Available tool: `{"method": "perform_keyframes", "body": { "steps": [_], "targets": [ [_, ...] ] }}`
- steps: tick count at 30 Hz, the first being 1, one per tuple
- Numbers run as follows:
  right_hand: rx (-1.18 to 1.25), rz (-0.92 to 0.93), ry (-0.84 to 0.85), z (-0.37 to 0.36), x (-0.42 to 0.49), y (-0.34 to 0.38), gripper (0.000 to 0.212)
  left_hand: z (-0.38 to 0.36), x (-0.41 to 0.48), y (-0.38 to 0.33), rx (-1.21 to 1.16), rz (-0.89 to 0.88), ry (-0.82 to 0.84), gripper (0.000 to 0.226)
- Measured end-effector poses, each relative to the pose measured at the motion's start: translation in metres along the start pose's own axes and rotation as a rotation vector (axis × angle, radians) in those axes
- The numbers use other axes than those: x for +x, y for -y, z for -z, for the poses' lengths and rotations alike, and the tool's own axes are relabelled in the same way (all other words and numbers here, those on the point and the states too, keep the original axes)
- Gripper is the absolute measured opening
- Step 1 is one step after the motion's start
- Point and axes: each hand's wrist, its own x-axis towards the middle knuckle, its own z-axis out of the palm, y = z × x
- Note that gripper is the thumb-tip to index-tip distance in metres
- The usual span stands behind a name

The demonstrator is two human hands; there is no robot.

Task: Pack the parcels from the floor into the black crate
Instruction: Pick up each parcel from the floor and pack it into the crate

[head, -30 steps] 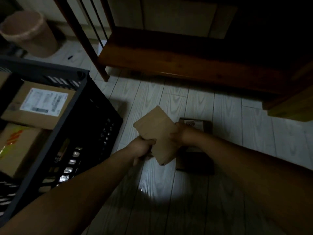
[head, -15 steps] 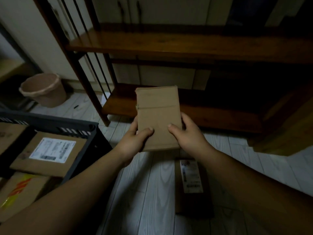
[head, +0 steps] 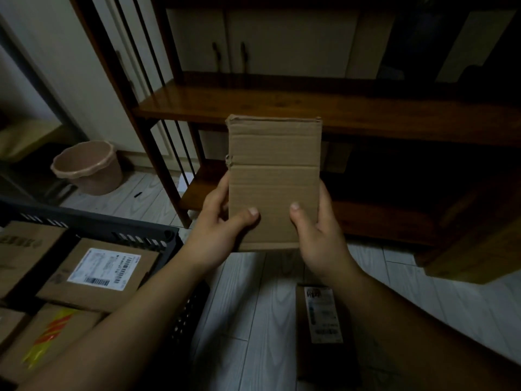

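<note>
Holding a flat brown cardboard parcel (head: pixel 275 182) upright in the air above the pale wood-plank floor (head: pixel 248 306), the left hand (head: pixel 217 221) and right hand (head: pixel 318 235) each pinch a lower side edge, thumbs on the near face. At the left, the black slotted plastic crate (head: pixel 135 231) holds several cardboard boxes, one with a white shipping label (head: pixel 103 269). A dark labelled parcel (head: pixel 324 320) lies on the floor under the right forearm.

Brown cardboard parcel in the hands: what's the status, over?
Left hand and right hand grip flat brown cardboard parcel by its sides, off the floor. Black plastic crate at left, boxes inside. Dark labelled parcel on floor; nothing blocks the crate.
</note>
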Motion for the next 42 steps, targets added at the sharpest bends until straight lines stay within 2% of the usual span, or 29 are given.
{"method": "perform_keyframes", "body": {
  "steps": [2, 5, 7, 12, 16, 19, 21, 23, 25, 27, 29, 32, 35, 37, 39, 42],
  "targets": [
    [-0.010, -0.007, -0.014, -0.003, -0.005, 0.028, 0.056, 0.004, -0.004, -0.025, -0.050, 0.025, -0.024, 0.078],
    [-0.043, -0.087, -0.001, -0.004, -0.017, 0.088, 0.063, 0.013, -0.014, -0.078, -0.097, 0.084, -0.023, 0.071],
    [-0.052, -0.151, 0.016, -0.003, -0.024, 0.136, 0.053, 0.024, -0.022, -0.121, -0.107, 0.156, -0.035, 0.070],
    [-0.092, -0.278, 0.067, -0.011, -0.044, 0.282, 0.053, 0.062, -0.045, -0.259, -0.139, 0.275, -0.035, 0.068],
    [-0.090, -0.340, 0.108, -0.028, -0.074, 0.400, 0.056, 0.107, -0.075, -0.374, -0.017, 0.344, 0.007, 0.081],
    [-0.128, -0.376, 0.187, -0.039, -0.097, 0.470, 0.057, 0.137, -0.101, -0.450, -0.010, 0.406, 0.012, 0.069],
    [-0.108, -0.385, 0.196, -0.044, -0.109, 0.509, 0.063, 0.153, -0.118, -0.493, -0.008, 0.425, 0.011, 0.061],
    [-0.080, -0.366, 0.171, -0.044, -0.118, 0.544, 0.078, 0.168, -0.136, -0.527, 0.015, 0.440, 0.026, 0.068],
    [-0.018, -0.327, 0.152, -0.042, -0.122, 0.571, 0.089, 0.181, -0.153, -0.551, 0.037, 0.456, 0.070, 0.087],
    [-0.039, -0.296, 0.160, -0.040, -0.129, 0.594, 0.089, 0.188, -0.171, -0.573, 0.062, 0.475, 0.113, 0.091],
    [-0.110, -0.272, 0.155, -0.043, -0.137, 0.613, 0.069, 0.193, -0.186, -0.594, 0.086, 0.467, 0.103, 0.084],
    [-0.094, -0.235, 0.099, -0.053, -0.151, 0.636, 0.039, 0.201, -0.203, -0.615, 0.106, 0.410, 0.014, 0.080],
    [-0.037, -0.221, -0.009, -0.070, -0.157, 0.651, 0.034, 0.215, -0.216, -0.623, -0.015, 0.335, -0.221, 0.073],
    [0.032, -0.242, -0.105, -0.088, -0.159, 0.655, 0.033, 0.226, -0.223, -0.624, -0.120, 0.326, -0.305, 0.072],
    [0.053, -0.239, -0.158, -0.113, -0.162, 0.658, 0.034, 0.237, -0.230, -0.624, -0.132, 0.337, -0.262, 0.071],
    [0.014, -0.206, -0.169, -0.159, -0.168, 0.659, 0.036, 0.267, -0.236, -0.618, 0.031, 0.302, -0.203, 0.054]
  ]
}}
